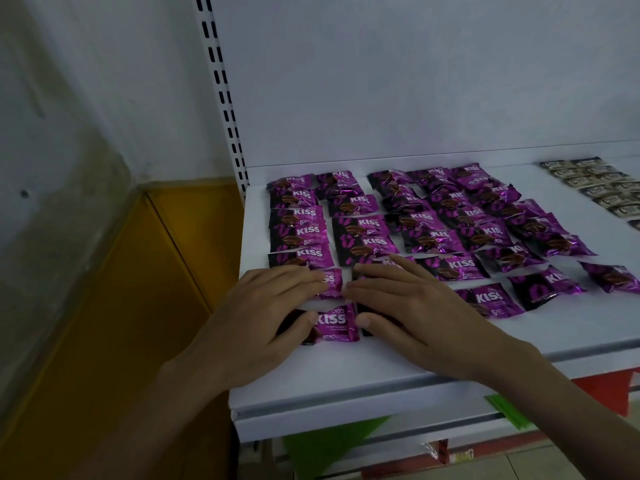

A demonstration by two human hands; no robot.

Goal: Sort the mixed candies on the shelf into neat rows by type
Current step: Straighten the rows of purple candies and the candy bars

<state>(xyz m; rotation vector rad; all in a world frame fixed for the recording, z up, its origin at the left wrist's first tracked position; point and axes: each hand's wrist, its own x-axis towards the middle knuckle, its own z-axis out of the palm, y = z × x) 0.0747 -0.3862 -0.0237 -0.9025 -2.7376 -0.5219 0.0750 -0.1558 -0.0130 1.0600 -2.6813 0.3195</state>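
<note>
head view, kiss candy between flat left grip, right grip

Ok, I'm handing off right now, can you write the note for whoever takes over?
Left hand: open, flat on the front-left Choco Kiss packets.
Right hand: open, flat on the packets beside them.
Done: purple Choco Kiss laid in rows across the white shelf; pale-wrapped candies grouped at back right.
Left: square up the front packets and the skewed ones on the right.
</note>
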